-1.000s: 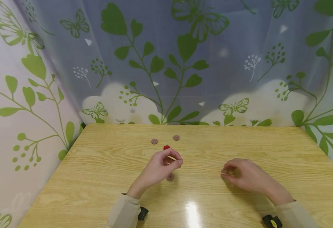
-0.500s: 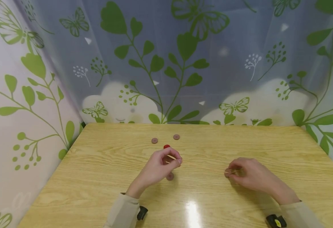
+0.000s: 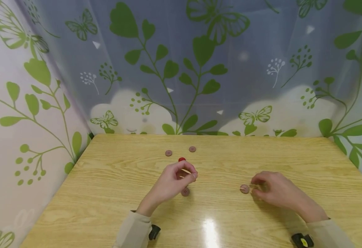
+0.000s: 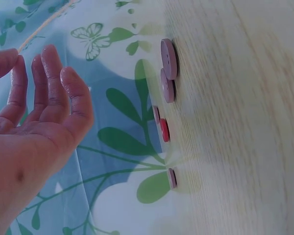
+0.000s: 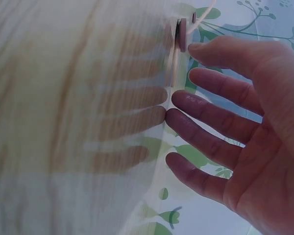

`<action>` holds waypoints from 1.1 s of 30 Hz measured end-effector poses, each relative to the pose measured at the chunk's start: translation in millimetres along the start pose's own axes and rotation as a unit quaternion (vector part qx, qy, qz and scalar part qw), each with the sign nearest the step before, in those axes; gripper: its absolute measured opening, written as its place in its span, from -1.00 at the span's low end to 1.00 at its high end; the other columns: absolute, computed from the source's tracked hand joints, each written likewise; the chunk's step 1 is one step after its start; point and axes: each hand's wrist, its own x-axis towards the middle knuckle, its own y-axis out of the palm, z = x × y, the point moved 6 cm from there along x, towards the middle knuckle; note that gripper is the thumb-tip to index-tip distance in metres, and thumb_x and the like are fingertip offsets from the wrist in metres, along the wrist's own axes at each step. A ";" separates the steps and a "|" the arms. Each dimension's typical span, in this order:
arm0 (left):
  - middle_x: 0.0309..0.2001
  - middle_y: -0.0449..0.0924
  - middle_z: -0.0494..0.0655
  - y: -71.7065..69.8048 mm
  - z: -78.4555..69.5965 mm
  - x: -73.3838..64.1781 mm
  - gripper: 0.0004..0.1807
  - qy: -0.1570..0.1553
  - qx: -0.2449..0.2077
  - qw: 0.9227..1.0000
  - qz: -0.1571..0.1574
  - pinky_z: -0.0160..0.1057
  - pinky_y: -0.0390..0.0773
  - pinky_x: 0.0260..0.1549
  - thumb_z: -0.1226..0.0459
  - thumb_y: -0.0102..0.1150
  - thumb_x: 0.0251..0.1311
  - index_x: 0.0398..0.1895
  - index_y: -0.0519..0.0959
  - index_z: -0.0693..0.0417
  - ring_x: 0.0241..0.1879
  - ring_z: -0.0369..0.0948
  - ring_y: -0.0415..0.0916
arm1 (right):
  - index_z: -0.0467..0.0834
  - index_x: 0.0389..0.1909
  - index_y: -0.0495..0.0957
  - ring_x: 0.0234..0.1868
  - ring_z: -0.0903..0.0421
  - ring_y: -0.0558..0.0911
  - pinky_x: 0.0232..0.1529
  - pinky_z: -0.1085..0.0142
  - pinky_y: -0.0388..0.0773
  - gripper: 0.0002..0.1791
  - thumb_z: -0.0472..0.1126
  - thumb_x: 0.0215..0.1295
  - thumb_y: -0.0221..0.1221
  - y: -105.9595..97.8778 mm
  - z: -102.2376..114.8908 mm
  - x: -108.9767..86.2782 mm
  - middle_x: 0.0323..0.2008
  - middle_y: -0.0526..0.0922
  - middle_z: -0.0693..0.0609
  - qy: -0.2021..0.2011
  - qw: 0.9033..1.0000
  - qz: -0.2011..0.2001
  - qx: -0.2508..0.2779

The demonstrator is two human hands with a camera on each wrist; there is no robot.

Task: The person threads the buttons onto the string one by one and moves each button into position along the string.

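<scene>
1. Left wrist view: the left hand (image 4: pixel 39 142) fills the left side, thumb and index finger pinching a pale string (image 4: pixel 46 23) that runs to the top edge; its other fingers are raised and loosely bent.
2. Same view: in the middle of the frame, loose brown buttons (image 4: pixel 169 58) and one red button (image 4: pixel 164 129) lie on the wooden table (image 4: pixel 235 147), with a patterned curtain (image 4: pixel 108 90) behind.
3. Right wrist view: the right hand (image 5: pixel 264 156) takes up the right side, fingers spread and gripping nothing visible. Its thumb tip is just beside the threaded button (image 5: pixel 183 35) at top centre, from which string leads to the upper right.
4. Head view: the threaded button lies right of centre, a little left of the right hand's fingertips and apart from them. The left hand is near the centre, fingertips together, among the loose brown buttons; the red button shows just above it.
</scene>
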 end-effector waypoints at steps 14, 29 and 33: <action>-0.10 0.68 -0.02 4.1 3.1 0.3 -0.89 -0.010 -0.018 1.000 0.010 -0.12 0.68 -0.26 0.21 0.21 0.41 -0.11 0.62 0.02 -0.02 0.10 0.66 | -0.06 -0.13 0.71 -0.17 0.05 0.76 -0.17 0.13 0.70 -0.78 -0.29 0.18 0.41 -6.8 16.7 1.1 -0.18 0.79 0.10 -0.033 0.998 -0.037 0.026; -0.17 0.69 -0.05 14.3 3.6 1.4 -0.91 -0.014 -0.029 0.999 0.016 -0.33 0.50 -0.53 0.24 0.21 0.41 -0.13 0.62 0.03 -0.18 0.02 0.66 | -0.01 -0.21 0.71 -0.31 0.32 0.66 -0.33 0.38 0.65 -0.66 -0.47 0.07 0.43 -7.0 62.6 14.7 -0.30 0.75 0.21 -0.167 0.967 -0.158 0.110; -0.25 0.67 -0.08 17.2 5.0 1.0 -0.91 -0.028 -0.051 0.998 0.018 -0.40 0.39 -0.58 0.23 0.21 0.42 -0.13 0.62 0.03 -0.45 -0.15 0.50 | 0.01 -0.19 0.70 -0.43 0.41 0.54 -0.41 0.53 0.53 -0.63 -0.49 0.07 0.42 -7.5 72.3 16.4 -0.32 0.74 0.19 -0.181 0.959 -0.168 0.135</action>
